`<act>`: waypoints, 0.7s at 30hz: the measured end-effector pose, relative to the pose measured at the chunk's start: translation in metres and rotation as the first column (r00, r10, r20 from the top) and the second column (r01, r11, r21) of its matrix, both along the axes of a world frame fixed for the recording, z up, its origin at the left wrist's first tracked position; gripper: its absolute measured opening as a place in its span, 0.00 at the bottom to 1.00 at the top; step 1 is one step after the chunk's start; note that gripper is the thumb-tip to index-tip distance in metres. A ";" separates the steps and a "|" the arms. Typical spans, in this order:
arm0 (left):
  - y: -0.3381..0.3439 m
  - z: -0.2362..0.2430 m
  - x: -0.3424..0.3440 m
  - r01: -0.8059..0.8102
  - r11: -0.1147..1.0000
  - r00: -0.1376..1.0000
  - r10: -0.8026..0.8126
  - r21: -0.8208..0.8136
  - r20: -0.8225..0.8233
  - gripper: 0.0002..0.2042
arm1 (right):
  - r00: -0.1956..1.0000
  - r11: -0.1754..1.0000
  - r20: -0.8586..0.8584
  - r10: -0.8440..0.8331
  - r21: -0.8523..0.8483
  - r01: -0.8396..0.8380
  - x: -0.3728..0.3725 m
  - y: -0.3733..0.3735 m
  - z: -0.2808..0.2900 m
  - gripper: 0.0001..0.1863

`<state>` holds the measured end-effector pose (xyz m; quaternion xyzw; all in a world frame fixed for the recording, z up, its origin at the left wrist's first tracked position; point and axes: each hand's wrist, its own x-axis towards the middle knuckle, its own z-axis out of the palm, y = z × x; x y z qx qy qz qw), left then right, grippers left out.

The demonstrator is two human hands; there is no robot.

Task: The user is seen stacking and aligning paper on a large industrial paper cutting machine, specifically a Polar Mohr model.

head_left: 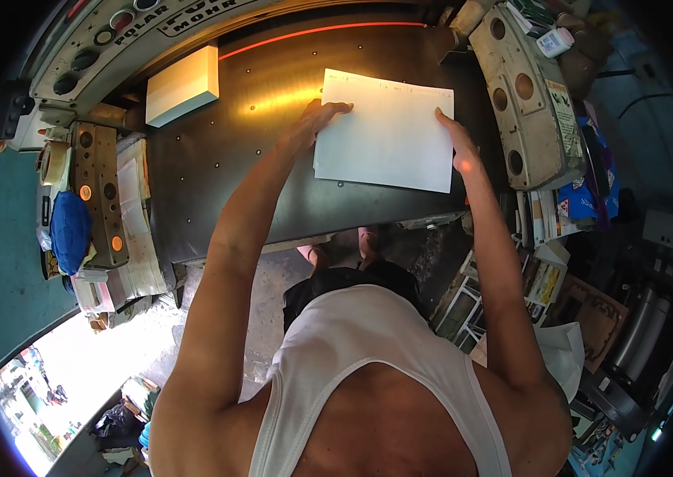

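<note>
A stack of white paper sheets point(384, 135) lies on, or just over, the dark metal machine bed point(225, 191), toward its right half. My left hand point(319, 118) grips the stack's upper left edge, thumb on top and fingers partly hidden at the side. My right hand point(457, 143) holds the right edge, thumb near the upper corner, the other fingers mostly out of sight beside or under it. A thick block of cut white paper point(182, 86) sits at the back left of the bed.
A red light line point(320, 29) runs along the back. Control panels point(95, 199) flank the bed, with a blue bundle point(70, 230) at left. A metal side block point(523, 103), a white bottle point(555, 42) and blue packages point(591, 175) are at right. Shelving point(471, 294) stands lower right.
</note>
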<state>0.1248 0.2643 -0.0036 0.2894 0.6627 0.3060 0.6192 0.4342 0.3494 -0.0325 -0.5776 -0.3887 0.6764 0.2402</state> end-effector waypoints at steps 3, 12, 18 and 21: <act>0.000 0.003 0.006 -0.102 0.992 0.995 0.101 0.081 0.015 0.26 | 0.997 0.999 -0.063 0.039 0.018 -0.038 0.001 0.002 0.006 0.28; -0.024 0.041 0.000 -0.307 0.873 0.937 0.208 0.379 0.279 0.24 | 0.958 0.947 -0.283 -0.033 0.299 0.121 -0.003 -0.022 0.068 0.27; -0.064 0.049 -0.013 -0.201 0.690 0.976 0.200 0.695 0.084 0.31 | 0.993 0.735 -0.092 0.080 0.678 0.004 -0.003 -0.058 0.085 0.32; -0.073 0.048 -0.011 -0.126 0.771 0.981 0.191 0.624 -0.037 0.34 | 0.990 0.716 -0.091 0.110 0.698 -0.016 -0.010 -0.066 0.078 0.39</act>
